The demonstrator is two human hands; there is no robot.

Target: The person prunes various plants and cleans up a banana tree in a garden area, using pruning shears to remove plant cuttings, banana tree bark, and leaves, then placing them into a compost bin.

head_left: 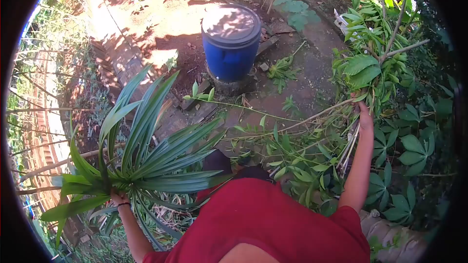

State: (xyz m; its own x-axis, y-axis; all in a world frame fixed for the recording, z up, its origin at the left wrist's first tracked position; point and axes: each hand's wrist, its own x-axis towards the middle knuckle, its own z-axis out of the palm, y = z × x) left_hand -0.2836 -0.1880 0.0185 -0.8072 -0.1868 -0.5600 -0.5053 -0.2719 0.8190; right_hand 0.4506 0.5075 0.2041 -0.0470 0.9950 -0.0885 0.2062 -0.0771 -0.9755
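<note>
My left hand is closed round the base of a tuft of long, strap-like green leaves, which fan out up and to the right. Some of its fingers are hidden behind the leaves. On the other side, with the arm stretched out, my right hand grips a bundle of leafy branches. Bare cut sticks poke from the top of this bundle, and thin stems with leaves trail below and to the left of the hand.
A blue barrel with a dark lid stands ahead on the soil. Planks lie by its base. Bare-stick fencing runs along the left, and broad-leaved plants grow at the right. A cut leafy sprig lies beyond.
</note>
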